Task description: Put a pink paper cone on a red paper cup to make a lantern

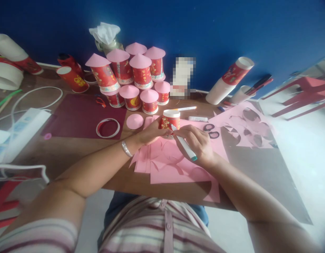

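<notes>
My left hand (152, 133) is closed around a red paper cup (166, 121) with gold print and a white rim, held upright above the table. In my right hand (197, 142) is a white marker pen (185, 146) with a green end. Its tip meets the cup's side, or comes very close; I cannot tell which. Pink paper sheets (164, 175), some cut, lie beneath both hands. A pink paper disc (135, 121) lies left of the cup. Scissors (212, 130) with dark handles rest on the pink paper to the right.
Several red cups with pink cone roofs (141, 72) stand at the back. Cup stacks (231, 79), a pen holder (243, 95) and cut-out pink paper (246, 123) are on the right. A tape roll (108, 128) and a white power strip (24, 133) with cables lie left.
</notes>
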Tool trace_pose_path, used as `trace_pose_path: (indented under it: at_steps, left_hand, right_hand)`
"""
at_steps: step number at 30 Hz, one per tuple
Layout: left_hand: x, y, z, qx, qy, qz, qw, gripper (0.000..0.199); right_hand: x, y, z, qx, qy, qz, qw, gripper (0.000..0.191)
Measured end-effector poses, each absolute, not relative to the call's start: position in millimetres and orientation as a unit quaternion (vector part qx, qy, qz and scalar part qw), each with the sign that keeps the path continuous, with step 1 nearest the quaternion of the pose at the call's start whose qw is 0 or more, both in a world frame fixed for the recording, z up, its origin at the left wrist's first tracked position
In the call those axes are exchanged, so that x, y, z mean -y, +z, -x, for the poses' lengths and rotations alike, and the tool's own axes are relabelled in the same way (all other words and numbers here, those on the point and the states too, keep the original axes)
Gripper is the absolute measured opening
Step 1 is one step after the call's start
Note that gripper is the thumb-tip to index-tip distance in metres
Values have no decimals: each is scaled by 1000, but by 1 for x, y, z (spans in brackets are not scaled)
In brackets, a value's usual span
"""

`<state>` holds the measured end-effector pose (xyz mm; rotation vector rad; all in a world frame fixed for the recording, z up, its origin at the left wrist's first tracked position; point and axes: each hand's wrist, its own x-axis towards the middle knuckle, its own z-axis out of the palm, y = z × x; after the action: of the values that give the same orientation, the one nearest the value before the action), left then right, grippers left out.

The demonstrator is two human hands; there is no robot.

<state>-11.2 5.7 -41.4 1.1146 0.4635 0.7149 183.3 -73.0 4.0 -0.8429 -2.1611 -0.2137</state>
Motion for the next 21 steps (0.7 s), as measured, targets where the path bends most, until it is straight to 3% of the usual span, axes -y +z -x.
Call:
trace_pose_path:
  at_steps: [9, 21]
  left_hand:
    - [-10, -48, 13, -181, 331, -503, 777, 39]
    - [-12, -47, 15, -157, 346, -442, 812, 37]
  right_hand:
    - [71, 1, -189, 836, -64, 349, 418, 37]
    - [68, 14, -186, 777, -20, 426, 463, 8]
